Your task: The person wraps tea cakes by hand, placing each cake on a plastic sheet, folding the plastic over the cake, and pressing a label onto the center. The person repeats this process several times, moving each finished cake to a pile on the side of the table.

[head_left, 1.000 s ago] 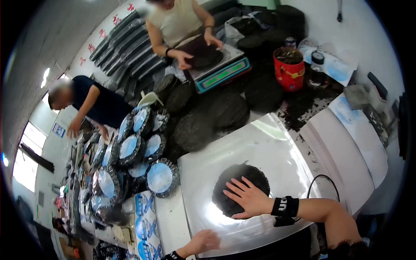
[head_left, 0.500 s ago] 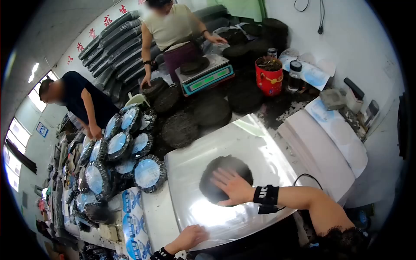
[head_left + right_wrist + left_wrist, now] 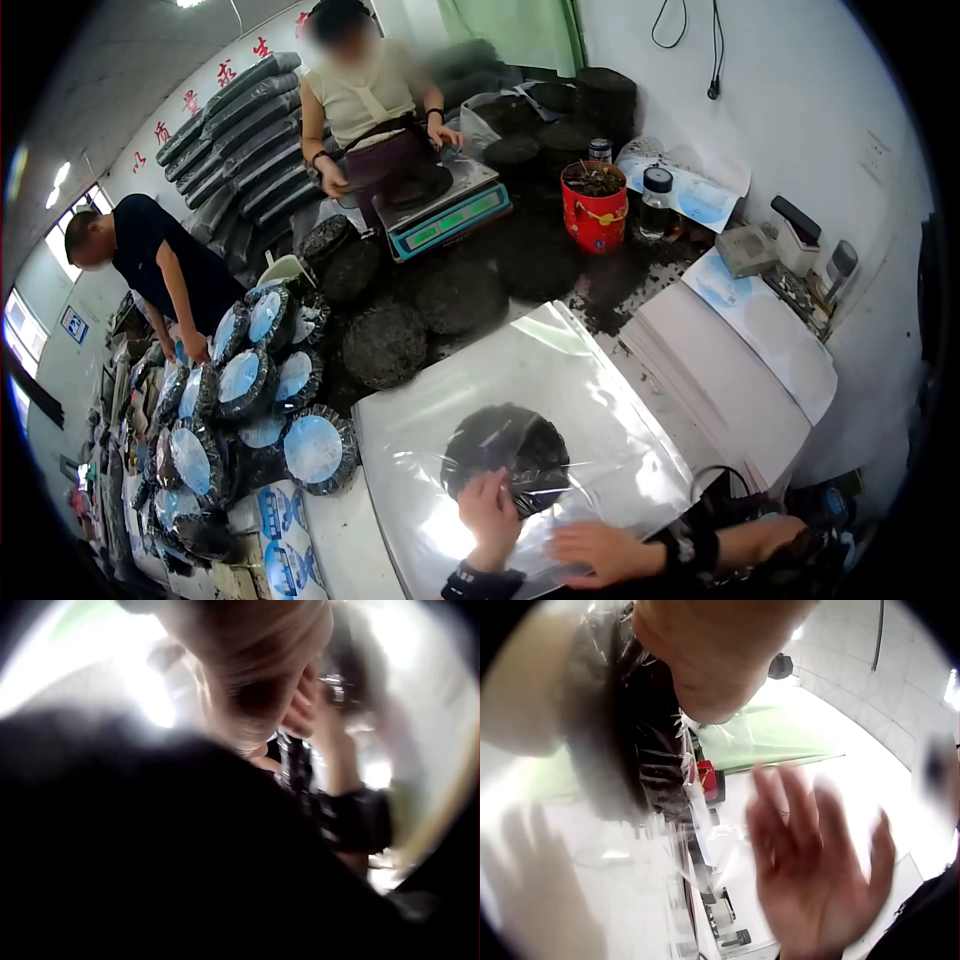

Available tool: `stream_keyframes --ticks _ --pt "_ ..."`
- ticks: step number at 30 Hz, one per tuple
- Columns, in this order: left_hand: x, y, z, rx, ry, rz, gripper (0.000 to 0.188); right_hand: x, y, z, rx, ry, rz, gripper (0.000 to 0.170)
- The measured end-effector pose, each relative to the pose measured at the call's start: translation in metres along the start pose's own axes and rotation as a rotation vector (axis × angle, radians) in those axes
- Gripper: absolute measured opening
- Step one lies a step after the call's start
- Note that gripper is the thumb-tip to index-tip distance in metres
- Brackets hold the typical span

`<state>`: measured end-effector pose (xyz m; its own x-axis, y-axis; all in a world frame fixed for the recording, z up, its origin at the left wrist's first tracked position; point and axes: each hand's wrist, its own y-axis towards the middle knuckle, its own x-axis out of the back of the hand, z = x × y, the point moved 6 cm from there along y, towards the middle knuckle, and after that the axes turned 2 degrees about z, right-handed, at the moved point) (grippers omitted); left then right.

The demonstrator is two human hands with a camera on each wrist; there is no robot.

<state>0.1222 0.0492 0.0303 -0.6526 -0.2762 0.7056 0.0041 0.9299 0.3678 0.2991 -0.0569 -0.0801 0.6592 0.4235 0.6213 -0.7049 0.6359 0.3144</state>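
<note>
A dark round cake (image 3: 500, 440) of pressed, crumbly-looking material lies on a shiny sheet of clear plastic film (image 3: 610, 420). Glossy film covers the cake's near right part. My left hand (image 3: 490, 515) is at the cake's near edge, its fingertips overlapping the film-covered rim in the head view; whether they pinch the film I cannot tell. Beside it, over the near part of the sheet, is my right hand (image 3: 600, 552), fingers extended. The left wrist view shows the right hand (image 3: 814, 870) blurred, palm side visible, near the film-wrapped cake (image 3: 664, 742). The right wrist view is mostly dark.
Wrapped cakes with blue labels (image 3: 313, 448) are piled at the left. Bare dark cakes (image 3: 385, 345) lie beyond the sheet. A person (image 3: 365, 110) stands behind a digital scale (image 3: 450, 215); another person (image 3: 160, 260) bends at the left. Paper sheets (image 3: 715, 370) lie at the right.
My right hand has left the top of the cake and moved nearer my body. My left hand has gone from the sheet's near edge up to the cake, part of which is now under film.
</note>
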Motion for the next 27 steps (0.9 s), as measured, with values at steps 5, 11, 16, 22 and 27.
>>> stream_keyframes --ticks 5,11,16,22,27 --pt "0.001 0.001 -0.003 0.008 0.015 0.066 0.044 0.162 0.111 0.025 -0.443 -0.837 -0.318 0.070" --pt "0.009 0.005 -0.002 0.117 -0.101 0.175 0.071 0.103 0.147 -0.009 -0.099 -0.065 -0.243 0.064" --pt "0.027 0.015 -0.029 -0.100 0.330 0.049 0.074 0.140 0.162 0.015 -0.122 -0.533 -0.451 0.070" --pt "0.005 0.010 0.017 0.229 -0.012 0.098 0.085 0.110 0.174 -0.031 -0.387 -0.184 0.114 0.088" --pt "0.031 0.049 -0.006 -0.051 -0.157 0.002 0.087 0.150 0.216 -0.025 0.145 -0.145 -0.243 0.077"
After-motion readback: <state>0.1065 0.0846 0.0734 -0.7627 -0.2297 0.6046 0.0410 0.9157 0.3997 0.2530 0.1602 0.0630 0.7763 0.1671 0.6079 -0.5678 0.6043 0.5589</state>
